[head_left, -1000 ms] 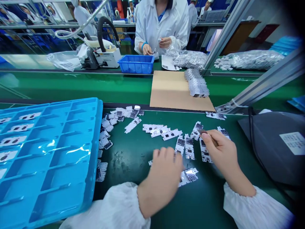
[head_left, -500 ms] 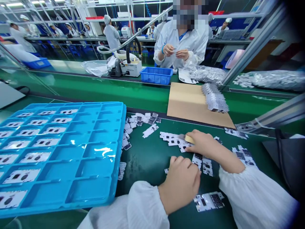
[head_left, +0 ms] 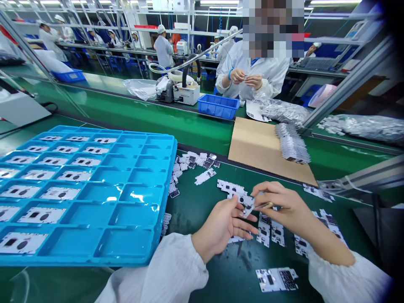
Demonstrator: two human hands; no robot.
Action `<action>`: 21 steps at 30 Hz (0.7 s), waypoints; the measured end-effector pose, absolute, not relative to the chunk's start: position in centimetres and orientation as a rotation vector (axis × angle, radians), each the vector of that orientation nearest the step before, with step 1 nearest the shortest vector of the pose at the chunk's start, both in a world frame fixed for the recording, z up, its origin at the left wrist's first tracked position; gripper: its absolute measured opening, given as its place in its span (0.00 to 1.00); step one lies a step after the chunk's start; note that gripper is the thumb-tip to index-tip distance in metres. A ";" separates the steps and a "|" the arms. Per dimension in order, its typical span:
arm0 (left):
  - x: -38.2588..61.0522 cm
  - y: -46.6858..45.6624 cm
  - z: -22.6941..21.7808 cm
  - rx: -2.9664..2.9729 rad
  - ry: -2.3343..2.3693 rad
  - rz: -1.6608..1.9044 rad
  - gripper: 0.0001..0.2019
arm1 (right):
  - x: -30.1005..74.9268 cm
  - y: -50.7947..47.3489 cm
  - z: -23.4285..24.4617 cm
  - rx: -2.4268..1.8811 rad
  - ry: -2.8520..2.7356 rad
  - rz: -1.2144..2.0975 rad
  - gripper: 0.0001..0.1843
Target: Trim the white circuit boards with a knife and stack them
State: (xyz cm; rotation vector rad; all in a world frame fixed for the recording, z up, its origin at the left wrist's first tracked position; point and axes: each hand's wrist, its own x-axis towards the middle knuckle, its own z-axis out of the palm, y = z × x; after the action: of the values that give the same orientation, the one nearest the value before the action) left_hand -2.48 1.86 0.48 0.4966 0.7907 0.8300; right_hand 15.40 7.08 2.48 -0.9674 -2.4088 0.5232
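My left hand (head_left: 222, 225) and my right hand (head_left: 280, 204) meet above the dark green mat (head_left: 202, 214). Both pinch one small white circuit piece (head_left: 246, 202) between their fingertips. My right hand also grips a thin stick-like tool (head_left: 264, 205) against that piece. More white circuit pieces (head_left: 268, 231) lie flat on the mat under and around my hands. Another one (head_left: 277, 279) lies near the front edge. A blue compartment tray (head_left: 85, 193) sits to the left, with pieces in its left-hand pockets.
A heap of small pieces (head_left: 192, 162) lies beside the tray's far corner. A cardboard sheet (head_left: 265, 149) with a stack of parts (head_left: 292, 143) rests on the green conveyor. Across it a person in white (head_left: 249, 71) handles parts by a blue bin (head_left: 217, 106).
My left hand lifted off the mat and turned palm up. My right hand drew back from the far pieces, and both hands now hold one piece together. The view tilted upward.
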 end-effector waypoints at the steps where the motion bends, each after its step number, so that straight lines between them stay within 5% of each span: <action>1: -2.7 1.9 0.4 0.451 0.763 0.853 0.16 | 15.0 7.0 2.4 -0.913 -2.427 0.555 0.09; 5: -2.5 1.9 0.2 0.446 0.758 0.934 0.14 | 14.1 7.7 2.1 -0.903 -2.421 0.808 0.06; 10: -2.1 1.8 0.2 0.400 0.852 1.094 0.09 | 14.3 11.0 2.3 -1.080 -2.044 0.919 0.21; 21: -1.4 1.5 -0.7 0.219 1.044 1.083 0.06 | 6.0 17.1 0.5 -1.436 -2.244 0.765 0.13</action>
State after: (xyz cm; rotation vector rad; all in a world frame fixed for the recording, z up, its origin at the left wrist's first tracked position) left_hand -1.39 1.53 -0.70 0.2185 1.0443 1.0828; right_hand 6.02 17.13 0.49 -1.4360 -2.2436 0.7645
